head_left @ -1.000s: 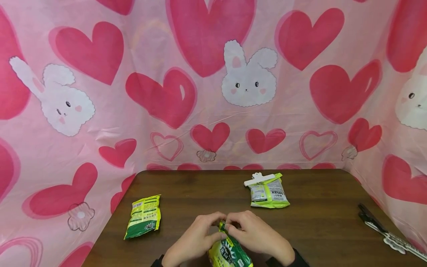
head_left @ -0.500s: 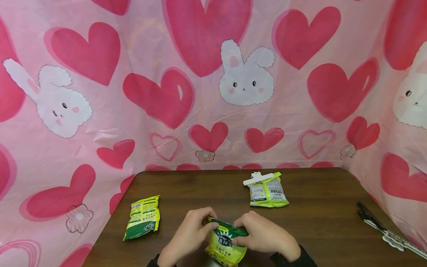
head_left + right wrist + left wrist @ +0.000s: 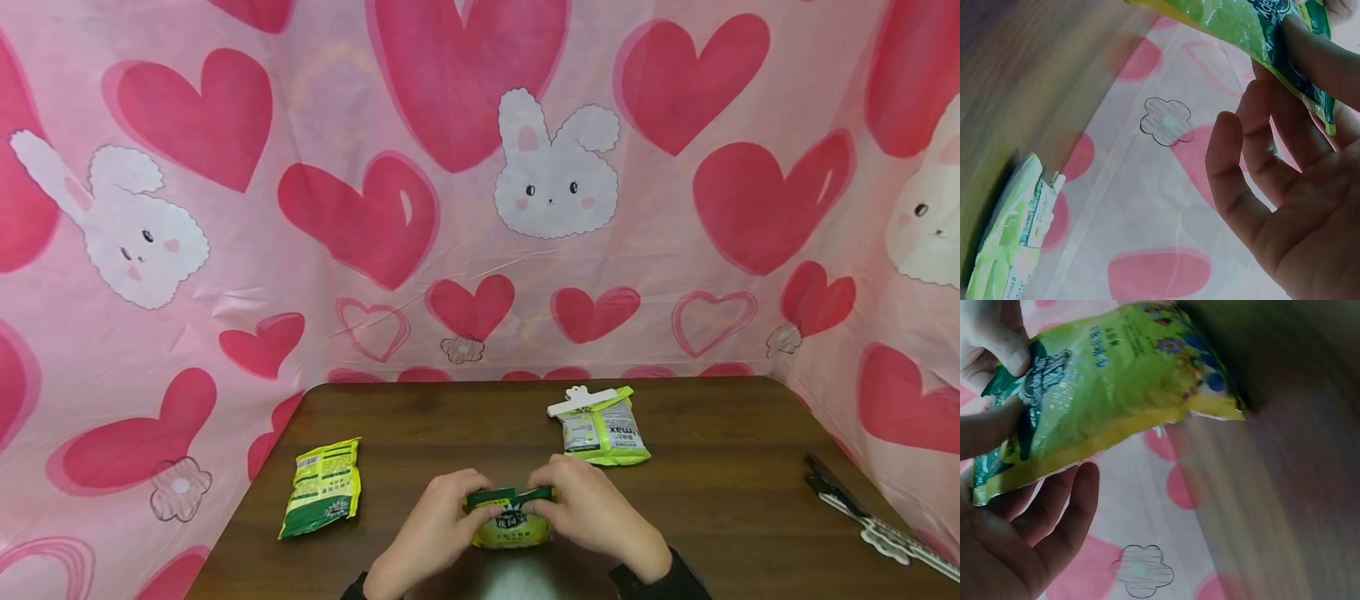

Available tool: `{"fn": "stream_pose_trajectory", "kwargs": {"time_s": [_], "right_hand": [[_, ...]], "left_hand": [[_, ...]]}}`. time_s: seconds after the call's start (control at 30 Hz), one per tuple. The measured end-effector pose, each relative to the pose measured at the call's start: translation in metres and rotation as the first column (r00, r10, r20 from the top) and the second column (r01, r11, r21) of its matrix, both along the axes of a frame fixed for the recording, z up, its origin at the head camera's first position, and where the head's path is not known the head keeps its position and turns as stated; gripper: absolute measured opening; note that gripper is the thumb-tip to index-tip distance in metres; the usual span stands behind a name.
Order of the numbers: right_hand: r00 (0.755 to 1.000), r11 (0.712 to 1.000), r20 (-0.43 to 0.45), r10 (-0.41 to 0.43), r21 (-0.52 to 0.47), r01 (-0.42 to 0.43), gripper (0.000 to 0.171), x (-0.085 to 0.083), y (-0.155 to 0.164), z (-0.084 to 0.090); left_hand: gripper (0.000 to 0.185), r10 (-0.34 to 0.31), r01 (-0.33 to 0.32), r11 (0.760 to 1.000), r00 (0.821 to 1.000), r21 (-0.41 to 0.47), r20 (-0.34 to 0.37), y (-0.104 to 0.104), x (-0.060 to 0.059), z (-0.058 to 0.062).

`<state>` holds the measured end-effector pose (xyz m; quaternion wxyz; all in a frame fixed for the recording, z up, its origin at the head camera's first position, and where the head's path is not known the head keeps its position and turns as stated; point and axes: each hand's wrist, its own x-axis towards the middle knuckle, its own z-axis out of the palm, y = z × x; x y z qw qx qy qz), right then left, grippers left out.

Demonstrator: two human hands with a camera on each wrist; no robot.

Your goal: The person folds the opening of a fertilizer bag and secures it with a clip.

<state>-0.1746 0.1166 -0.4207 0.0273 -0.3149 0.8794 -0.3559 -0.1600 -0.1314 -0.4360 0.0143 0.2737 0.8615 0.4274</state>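
Both hands hold a green and yellow snack bag (image 3: 510, 525) by its dark green top edge, just above the brown table (image 3: 450, 425) at the near middle. My left hand (image 3: 468, 502) pinches the top's left end and my right hand (image 3: 543, 496) its right end. In the left wrist view the thumb presses the bag (image 3: 1116, 381) while the other fingers (image 3: 1060, 519) lie loose under it. From the right wrist, the bag (image 3: 1241, 25) is pinched near its green edge and the remaining fingers (image 3: 1241, 162) spread below.
A second green and yellow bag (image 3: 322, 486) lies flat at the table's left. A pale green bag (image 3: 603, 432) closed by a white clip (image 3: 581, 402) sits at the back right, also seen from the right wrist (image 3: 1010, 244). Black and white clips (image 3: 847, 504) lie at the right edge.
The hands, first close together at the bag's top, have spread apart along its top edge. The bag has moved a little away from me and stands more upright.
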Motion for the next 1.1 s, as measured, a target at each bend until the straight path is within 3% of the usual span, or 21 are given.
{"fn": "stream_pose_trajectory", "kwargs": {"time_s": [0.2,0.37,0.73,1.1], "right_hand": [[0.999,0.999,-0.028,-0.032,0.008,0.032,0.006,-0.001,0.001,-0.001],[0.999,1.0,0.045,-0.022,0.006,0.021,0.011,-0.004,0.008,0.002],[0.989,0.997,0.145,0.017,-0.078,-0.006,0.022,-0.004,0.017,0.005],[0.948,0.975,0.318,0.032,-0.218,0.04,0.032,-0.004,0.015,-0.001]], "left_hand": [[0.009,0.035,-0.035,0.999,0.999,-0.017,0.01,0.002,0.001,0.003],[0.006,0.043,-0.042,0.999,0.998,-0.009,0.056,0.001,0.0,0.004],[0.014,0.043,-0.047,0.998,0.995,0.04,0.086,0.003,0.004,0.005],[0.015,0.062,-0.07,0.995,0.991,0.073,0.119,0.004,0.004,0.005]]}}
